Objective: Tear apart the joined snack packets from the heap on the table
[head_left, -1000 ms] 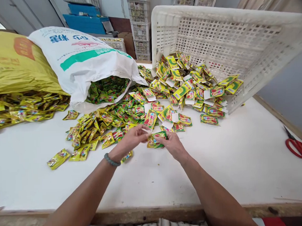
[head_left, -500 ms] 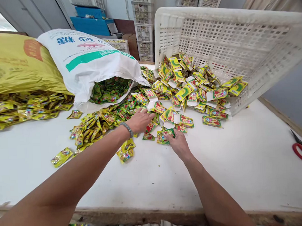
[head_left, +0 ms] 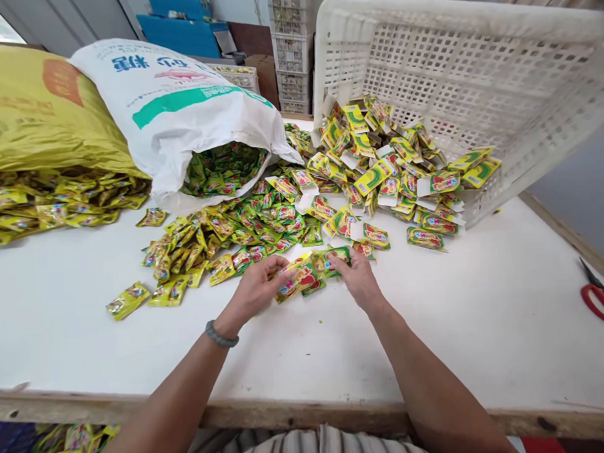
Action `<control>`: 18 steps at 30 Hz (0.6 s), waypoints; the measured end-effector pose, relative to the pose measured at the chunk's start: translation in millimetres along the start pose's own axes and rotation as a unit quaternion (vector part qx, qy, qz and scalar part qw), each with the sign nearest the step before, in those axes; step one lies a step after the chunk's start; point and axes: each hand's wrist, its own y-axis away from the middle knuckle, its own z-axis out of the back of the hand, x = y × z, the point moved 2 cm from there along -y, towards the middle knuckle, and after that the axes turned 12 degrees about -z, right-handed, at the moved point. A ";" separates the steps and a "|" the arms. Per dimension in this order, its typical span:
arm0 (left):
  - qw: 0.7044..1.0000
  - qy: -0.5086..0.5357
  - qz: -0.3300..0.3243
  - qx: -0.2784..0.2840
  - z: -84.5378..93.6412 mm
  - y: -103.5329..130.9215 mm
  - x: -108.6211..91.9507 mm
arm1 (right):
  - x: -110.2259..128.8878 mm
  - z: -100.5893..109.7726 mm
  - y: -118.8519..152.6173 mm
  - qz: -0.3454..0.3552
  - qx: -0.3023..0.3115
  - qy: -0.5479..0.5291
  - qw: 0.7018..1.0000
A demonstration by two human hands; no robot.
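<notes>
My left hand [head_left: 262, 284] is closed on a small yellow carton [head_left: 297, 279] with red and green print, tilted just above the table. My right hand [head_left: 358, 277] pinches a small green sachet [head_left: 335, 260] close to the carton's right end. Another green sachet [head_left: 314, 287] lies under them, partly hidden. Behind my hands spread loose green sachets [head_left: 267, 228], with a heap of yellow sachets [head_left: 183, 252] to their left. A pile of small cartons [head_left: 374, 176], several with white flaps open, spills out of a tipped white plastic basket [head_left: 475, 65].
A white sack [head_left: 177, 112] lies with its mouth open, green sachets inside. Beside it a yellow sack [head_left: 31, 111] spills yellow sachets. Red-handled scissors [head_left: 603, 300] lie at the right. Stacked crates [head_left: 293, 46] stand behind the table. Below the front edge are more packets [head_left: 71, 450].
My left hand has come back toward me from the carton pile, now holding a yellow carton. My right hand still holds the green sachet, slightly raised. The view has tilted down a little.
</notes>
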 end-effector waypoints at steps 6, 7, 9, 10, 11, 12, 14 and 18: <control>0.989 0.137 0.055 0.029 -12.0 14.0 -2.5 | 4.9 -5.7 5.7 -0.006 0.080 0.045 0.996; 0.984 0.160 0.066 0.035 -15.1 14.4 -3.7 | 5.8 -7.0 6.5 -0.007 0.074 0.044 0.996; 0.977 0.193 0.086 0.028 -20.7 14.4 -5.6 | 7.5 -9.5 7.8 -0.002 0.045 0.039 0.998; 0.975 0.203 0.094 0.020 -23.0 14.2 -6.0 | 8.3 -10.6 8.4 0.002 0.023 0.040 0.999; 0.973 0.210 0.099 0.015 -24.9 14.1 -6.2 | 9.0 -11.6 9.0 0.007 -0.001 0.041 0.999; 0.971 0.216 0.103 0.012 -26.6 14.0 -6.0 | 9.6 -12.8 9.7 0.012 -0.021 0.043 0.999; 0.965 0.239 0.107 0.012 -29.2 14.0 -5.0 | 10.4 -15.8 11.2 0.019 -0.047 0.049 0.998; 0.945 0.305 0.122 -0.003 -32.0 14.3 0.3 | 11.1 -22.9 15.9 0.021 -0.059 0.058 0.996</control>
